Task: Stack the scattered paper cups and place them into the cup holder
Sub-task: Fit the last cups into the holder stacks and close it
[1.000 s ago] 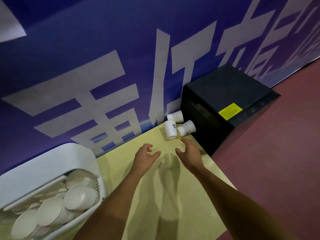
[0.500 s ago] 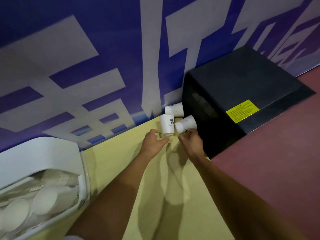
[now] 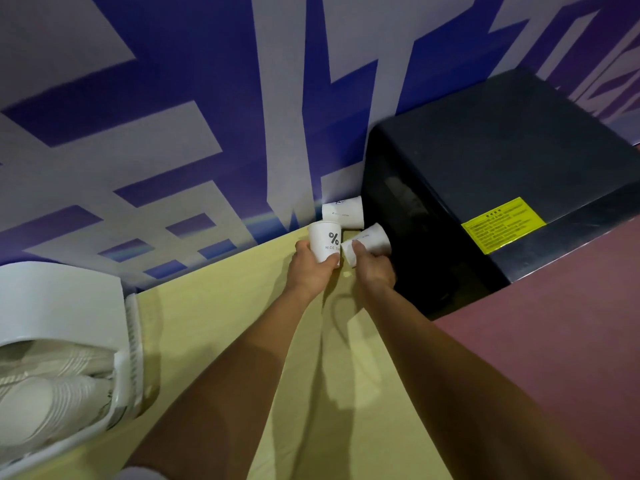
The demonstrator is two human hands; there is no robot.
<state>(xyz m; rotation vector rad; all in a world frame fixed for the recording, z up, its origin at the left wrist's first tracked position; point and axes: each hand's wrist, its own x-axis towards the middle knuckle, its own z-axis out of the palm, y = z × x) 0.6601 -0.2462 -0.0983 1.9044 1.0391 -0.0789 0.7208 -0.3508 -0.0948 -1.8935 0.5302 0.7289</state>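
Both hands on cups at the table's far corner!
Left hand [image 3: 313, 273] wraps the upright white paper cup with the % print [image 3: 325, 241]; right hand [image 3: 374, 273] pinches the tipped white paper cup [image 3: 372, 239] beside it, against the black box [image 3: 485, 161]. A third white paper cup [image 3: 343, 212] lies by the wall behind. The white plastic cup holder [image 3: 62, 299] sits far left on the yellow table [image 3: 207, 323].

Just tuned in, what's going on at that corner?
A person is gathering paper cups at the far corner of the yellow table. The left hand grips the upright % cup; the right hand grips a tipped cup. A third cup lies untouched by the wall. Nothing is stacked yet.
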